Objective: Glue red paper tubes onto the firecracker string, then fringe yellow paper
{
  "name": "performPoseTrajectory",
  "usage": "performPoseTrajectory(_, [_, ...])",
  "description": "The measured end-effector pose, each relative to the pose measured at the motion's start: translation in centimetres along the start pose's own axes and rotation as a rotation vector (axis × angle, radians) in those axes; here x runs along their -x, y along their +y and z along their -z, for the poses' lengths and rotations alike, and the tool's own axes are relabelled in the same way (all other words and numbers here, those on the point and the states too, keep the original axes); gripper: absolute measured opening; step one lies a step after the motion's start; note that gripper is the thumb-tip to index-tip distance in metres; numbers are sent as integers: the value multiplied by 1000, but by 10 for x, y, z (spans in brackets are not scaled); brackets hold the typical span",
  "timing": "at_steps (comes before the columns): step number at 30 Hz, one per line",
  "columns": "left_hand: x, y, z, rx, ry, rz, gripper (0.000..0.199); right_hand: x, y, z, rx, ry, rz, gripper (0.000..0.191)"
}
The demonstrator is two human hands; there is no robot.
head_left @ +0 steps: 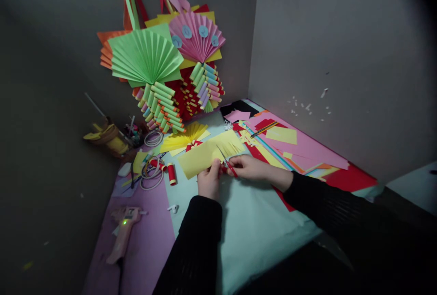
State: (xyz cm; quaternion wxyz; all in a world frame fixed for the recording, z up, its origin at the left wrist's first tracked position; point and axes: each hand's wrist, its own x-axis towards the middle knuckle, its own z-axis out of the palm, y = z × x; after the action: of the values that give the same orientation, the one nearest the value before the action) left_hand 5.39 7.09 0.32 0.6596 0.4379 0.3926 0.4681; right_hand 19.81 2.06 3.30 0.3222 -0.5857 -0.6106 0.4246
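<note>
A sheet of yellow paper [196,158] is pinched at its near edge by my left hand [209,182], thumb on top. Several slits cut its right part into a fringe. My right hand [248,168] grips small red-handled scissors [231,167], whose blades lie over the paper and point up and left. How far the blades are apart is hard to tell. Behind the sheet sits a yellow folded paper fan [188,136], with red paper rolls [195,144] partly hidden by the sheet. Another red roll with yellow ends [171,174] stands to the left of my hands.
A pink glue gun [123,236] with a green light lies at the left, near a white earbud [174,208]. Tape rings [152,176] are beside the rolls. Coloured paper [307,149] and a pencil [264,129] cover the right side. Pleated paper decorations [148,58] hang behind.
</note>
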Motion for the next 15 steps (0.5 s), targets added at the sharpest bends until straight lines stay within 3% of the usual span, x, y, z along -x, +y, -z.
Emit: performPoseTrajectory(15, [-1,-4,1,-19,-17,-12,36,0,2,1,-26,-13,22,28])
